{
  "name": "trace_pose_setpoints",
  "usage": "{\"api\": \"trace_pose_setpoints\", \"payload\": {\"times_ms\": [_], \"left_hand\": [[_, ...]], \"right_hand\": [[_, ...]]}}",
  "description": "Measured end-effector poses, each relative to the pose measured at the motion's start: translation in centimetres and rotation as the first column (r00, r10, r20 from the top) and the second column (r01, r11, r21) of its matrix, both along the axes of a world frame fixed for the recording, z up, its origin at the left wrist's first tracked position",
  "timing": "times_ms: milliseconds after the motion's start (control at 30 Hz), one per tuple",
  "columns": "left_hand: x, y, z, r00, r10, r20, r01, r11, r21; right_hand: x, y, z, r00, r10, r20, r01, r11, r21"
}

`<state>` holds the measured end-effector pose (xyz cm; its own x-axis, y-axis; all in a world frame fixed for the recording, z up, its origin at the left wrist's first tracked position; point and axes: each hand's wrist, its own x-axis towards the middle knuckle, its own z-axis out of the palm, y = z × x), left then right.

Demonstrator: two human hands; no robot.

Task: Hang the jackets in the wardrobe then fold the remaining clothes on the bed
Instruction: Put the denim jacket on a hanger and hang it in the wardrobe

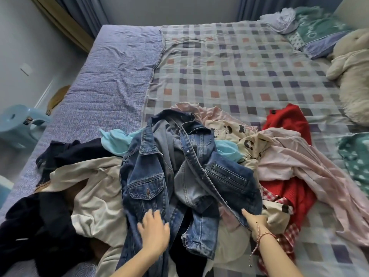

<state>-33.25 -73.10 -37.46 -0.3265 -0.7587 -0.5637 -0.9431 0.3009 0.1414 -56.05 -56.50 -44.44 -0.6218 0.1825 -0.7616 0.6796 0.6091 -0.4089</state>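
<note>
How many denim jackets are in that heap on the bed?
1: the denim jacket lies atop the heap's middle, with the left hand and right hand on it. More may be buried.

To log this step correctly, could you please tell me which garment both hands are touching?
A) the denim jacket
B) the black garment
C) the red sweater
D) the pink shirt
A: the left hand rests on the denim jacket and the right hand grips its edge.

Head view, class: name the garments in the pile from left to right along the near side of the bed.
In order: dark navy garment → cream garment → denim jacket → red knit. The pink cloth overlaps the red one, so it is left out.
</note>
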Motion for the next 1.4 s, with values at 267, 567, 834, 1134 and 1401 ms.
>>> {"api": "trace_pose_setpoints", "payload": {"times_ms": [267, 567, 834, 1134, 1401], "left_hand": [[-6.9, 3.2, 3.0, 0.825, 0.508, -0.246, -0.215, 0.686, 0.696], [-4.8, -0.3, 4.0, 0.485, 0.874, 0.033, -0.444, 0.213, 0.87], [4.5, -10.4, 2.9, 0.804, 0.472, -0.361, -0.482, 0.873, 0.069], [-2.0, -2.5, 0.3, 0.898, -0.44, -0.019, 0.438, 0.897, -0.066], [-5.9, -1.1, -1.0, 0.899, -0.426, -0.1, 0.369, 0.861, -0.351]], "right_hand": [[3.0, -1.3, 3.7, 0.986, 0.146, -0.08, -0.155, 0.979, -0.13], [8.4, -2.2, 11.4, 0.742, 0.671, 0.003, -0.453, 0.505, -0.734], [7.7, -2.4, 0.1, 0.837, 0.544, 0.058, -0.513, 0.818, -0.261], [9.4, -4.0, 1.0, 0.792, 0.61, -0.024, -0.601, 0.773, -0.203], [-4.4, -1.0, 18.7, 0.423, 0.789, -0.445, -0.888, 0.459, -0.03]]}}
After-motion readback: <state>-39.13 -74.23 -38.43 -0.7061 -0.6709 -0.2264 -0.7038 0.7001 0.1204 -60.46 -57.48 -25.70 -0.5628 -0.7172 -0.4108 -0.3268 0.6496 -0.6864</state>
